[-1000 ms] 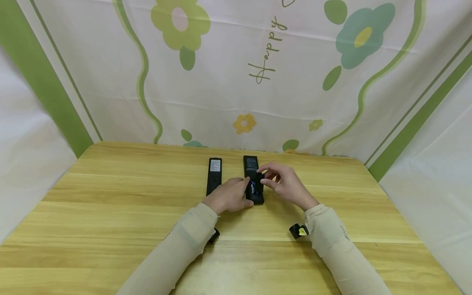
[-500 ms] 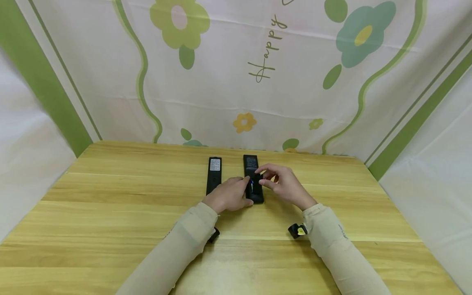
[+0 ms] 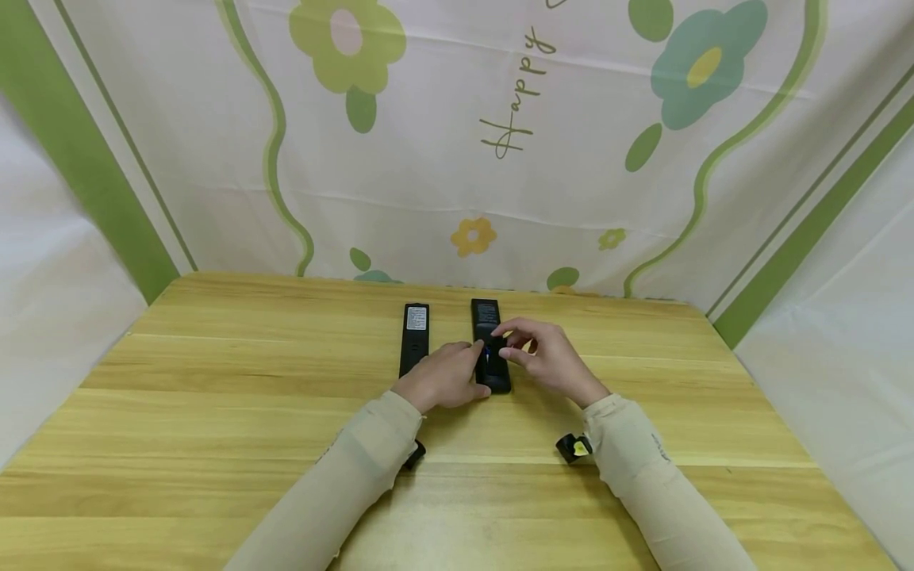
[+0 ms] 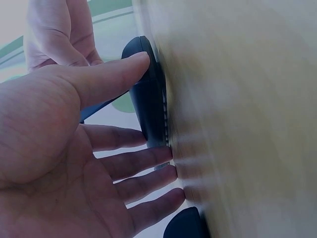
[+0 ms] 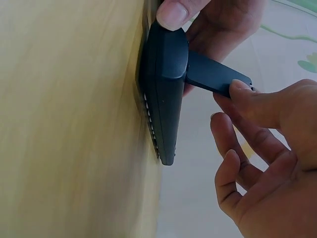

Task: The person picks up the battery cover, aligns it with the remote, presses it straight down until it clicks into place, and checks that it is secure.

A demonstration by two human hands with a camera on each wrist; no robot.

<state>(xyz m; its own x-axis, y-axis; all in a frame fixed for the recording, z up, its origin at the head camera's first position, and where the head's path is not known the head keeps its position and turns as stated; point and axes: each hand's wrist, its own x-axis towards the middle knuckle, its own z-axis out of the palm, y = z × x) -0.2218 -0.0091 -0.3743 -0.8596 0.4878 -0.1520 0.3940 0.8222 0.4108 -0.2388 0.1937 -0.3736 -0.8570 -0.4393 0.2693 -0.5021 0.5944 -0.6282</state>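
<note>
In the head view a black remote control (image 3: 485,313) lies back up on the wooden table, and a bit of blue battery (image 3: 488,353) shows in its open compartment. My left hand (image 3: 446,377) holds it, thumb on the near end and fingers along its left side. Between right thumb and index finger I pinch a black battery cover (image 5: 215,74), which stands tilted out from the remote's back. The other fingers of my right hand (image 3: 553,357) are loosely bent. One end of the cover touches or nearly touches the remote; whether it is seated I cannot tell.
A second black remote (image 3: 415,337) with a white label lies left of the first, partly behind my left hand. A small black object with a yellow mark (image 3: 574,448) sits by my right sleeve. A flowered cloth (image 3: 400,174) hangs along the table's back edge.
My right hand has shifted slightly left with the cover, which now hides more of the blue battery. The left hand stays in place on the remote.
</note>
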